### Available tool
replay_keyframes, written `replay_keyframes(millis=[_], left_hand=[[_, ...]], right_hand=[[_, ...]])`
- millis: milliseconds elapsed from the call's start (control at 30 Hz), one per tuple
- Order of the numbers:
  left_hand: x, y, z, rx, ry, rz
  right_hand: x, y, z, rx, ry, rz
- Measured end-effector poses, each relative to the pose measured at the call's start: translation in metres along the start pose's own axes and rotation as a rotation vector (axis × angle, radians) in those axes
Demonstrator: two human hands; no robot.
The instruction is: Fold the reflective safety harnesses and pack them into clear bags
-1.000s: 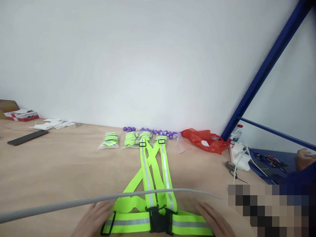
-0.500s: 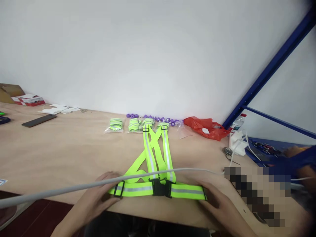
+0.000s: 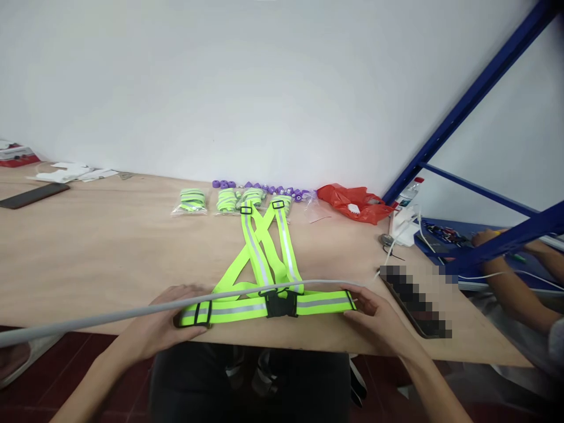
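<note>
A neon-yellow reflective harness with grey stripes lies spread on the table, its two shoulder straps crossing toward the back. Its waist strap runs across the front, joined at a black buckle. My left hand is closed around the strap's left end, beside a black slider. At the right end, my right hand pinches the strap by another slider. A grey cable passes in front of the harness, over my left hand, and hides a thin line of it.
Bagged neon straps and purple pieces sit along the wall. A red plastic bag, a bottle, a white power strip and a partly blurred phone are rightward. Beyond the blue frame a co-worker's arms show.
The view has shifted, so everything appears higher and further left. Both hands remain at the waist strap's ends, and the strap now tilts slightly up to the right. The co-worker's arms show more.
</note>
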State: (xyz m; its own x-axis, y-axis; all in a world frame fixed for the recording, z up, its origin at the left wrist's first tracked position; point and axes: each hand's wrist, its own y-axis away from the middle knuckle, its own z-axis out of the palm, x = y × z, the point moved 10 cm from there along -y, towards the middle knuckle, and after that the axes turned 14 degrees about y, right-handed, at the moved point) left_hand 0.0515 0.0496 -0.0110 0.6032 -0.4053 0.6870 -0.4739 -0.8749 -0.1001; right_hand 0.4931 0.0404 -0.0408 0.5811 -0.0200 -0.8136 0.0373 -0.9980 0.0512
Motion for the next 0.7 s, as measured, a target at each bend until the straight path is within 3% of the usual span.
replay_keyframes(millis=[367,700], left_hand=[[0.029,-0.005,-0.006,-0.075,0.065,-0.035],[0.013,0.006,-0.016,-0.058,0.134,-0.094]], right_hand=[[-0.040,-0.002,-0.015,-0.057,0.545,-0.223],[-0.037,-0.001,-0.014,-0.124,0.651,-0.290]])
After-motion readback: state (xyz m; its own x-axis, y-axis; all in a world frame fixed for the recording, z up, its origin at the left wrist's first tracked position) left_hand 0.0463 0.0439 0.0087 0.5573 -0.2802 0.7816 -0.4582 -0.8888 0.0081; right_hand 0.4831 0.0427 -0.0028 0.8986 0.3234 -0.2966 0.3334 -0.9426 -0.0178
